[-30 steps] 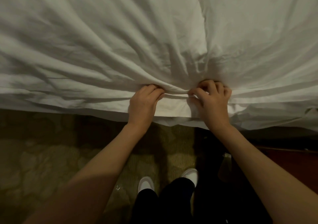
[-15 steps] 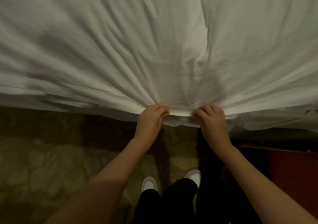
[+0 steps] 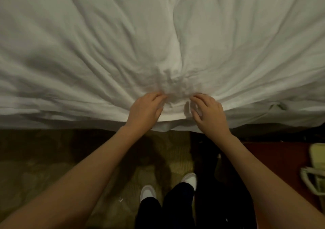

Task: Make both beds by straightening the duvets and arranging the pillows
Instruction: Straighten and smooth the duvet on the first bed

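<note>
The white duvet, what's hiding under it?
The duvet covers the whole bed, so whatever lies beneath is hidden. Only patterned carpet shows below its hanging edge, where both hands touch it.

Duvet [image 3: 105,52]: showing plain white, greying in the creases. Carpet [image 3: 44,158]: showing olive-green, mottled leafy pattern. Shoes [image 3: 148,192]: showing white. Trousers [image 3: 175,207]: showing black. Nightstand [image 3: 274,158]: showing reddish-brown. Telephone [image 3: 316,172]: showing pale cream.
</note>
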The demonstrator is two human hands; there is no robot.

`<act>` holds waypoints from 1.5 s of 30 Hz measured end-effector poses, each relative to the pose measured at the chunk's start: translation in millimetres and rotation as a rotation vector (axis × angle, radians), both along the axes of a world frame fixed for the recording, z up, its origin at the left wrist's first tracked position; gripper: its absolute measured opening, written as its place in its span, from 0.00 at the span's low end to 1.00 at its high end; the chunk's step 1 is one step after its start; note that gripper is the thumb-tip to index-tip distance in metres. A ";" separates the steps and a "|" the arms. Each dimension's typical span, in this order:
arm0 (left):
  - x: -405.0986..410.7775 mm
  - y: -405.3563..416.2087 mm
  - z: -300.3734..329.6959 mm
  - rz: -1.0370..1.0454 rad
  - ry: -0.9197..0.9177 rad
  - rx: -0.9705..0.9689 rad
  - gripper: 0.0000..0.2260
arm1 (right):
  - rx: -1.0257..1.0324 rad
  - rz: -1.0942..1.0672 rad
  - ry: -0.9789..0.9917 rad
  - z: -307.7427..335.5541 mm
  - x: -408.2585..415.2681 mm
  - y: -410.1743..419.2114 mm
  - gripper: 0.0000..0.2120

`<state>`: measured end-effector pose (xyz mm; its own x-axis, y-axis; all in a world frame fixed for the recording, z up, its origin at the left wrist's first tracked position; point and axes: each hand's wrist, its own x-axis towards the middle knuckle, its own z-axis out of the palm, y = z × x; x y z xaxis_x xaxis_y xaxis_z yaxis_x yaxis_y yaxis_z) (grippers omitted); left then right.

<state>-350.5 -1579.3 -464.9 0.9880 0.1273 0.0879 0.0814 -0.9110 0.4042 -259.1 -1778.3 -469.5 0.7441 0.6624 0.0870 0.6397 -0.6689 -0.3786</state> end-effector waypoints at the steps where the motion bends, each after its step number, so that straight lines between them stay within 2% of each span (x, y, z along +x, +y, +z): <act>1: 7.7 -0.7 10.7 -0.014 0.023 0.015 0.16 | -0.019 -0.006 0.006 9.6 3.6 -1.3 0.18; 6: 50.3 -2.7 82.0 -0.062 0.066 0.088 0.19 | -0.099 -0.070 0.024 71.6 30.3 -11.8 0.27; 19: 177.5 -54.2 287.0 -0.216 -0.013 0.228 0.20 | -0.058 -0.321 0.060 233.9 133.2 -62.9 0.25; 26: 237.4 -117.6 360.3 -0.304 -0.033 0.207 0.20 | -0.064 -0.418 0.057 303.9 165.2 -112.1 0.25; 35: 317.3 -154.8 365.2 -0.447 0.033 0.210 0.20 | -0.039 -0.570 0.140 320.3 199.7 -151.8 0.25; 45: 428.6 -174.7 316.7 -0.797 0.036 0.223 0.19 | 0.008 -0.914 0.268 268.6 214.1 -177.9 0.26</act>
